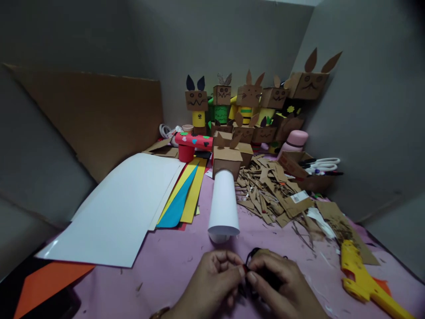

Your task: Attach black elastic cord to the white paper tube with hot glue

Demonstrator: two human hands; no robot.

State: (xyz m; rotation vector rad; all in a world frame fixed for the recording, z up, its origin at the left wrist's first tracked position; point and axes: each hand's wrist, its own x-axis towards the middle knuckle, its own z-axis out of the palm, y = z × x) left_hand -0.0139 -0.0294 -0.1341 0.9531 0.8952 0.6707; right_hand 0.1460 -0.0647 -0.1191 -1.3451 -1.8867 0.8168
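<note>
My left hand (217, 279) and my right hand (279, 279) meet near the front edge of the pink table cover. Thumbs and fingers of both pinch a small black thing (251, 254) with a dark red spot; its kind is not clear, and much of it is hidden by my fingers. Just beyond them lies a rolled white paper tube (224, 204), its open end toward me. The tube's far end touches a cardboard box head with ears (227, 159).
White sheets (116, 212) and coloured paper (179, 199) lie left. Cardboard scraps (265, 186) spread right, beside a box of scissors (322, 166). A yellow glue gun (361, 274) rests at front right. Several eared cardboard figures (195, 99) stand behind, near a red paper tube (194, 141).
</note>
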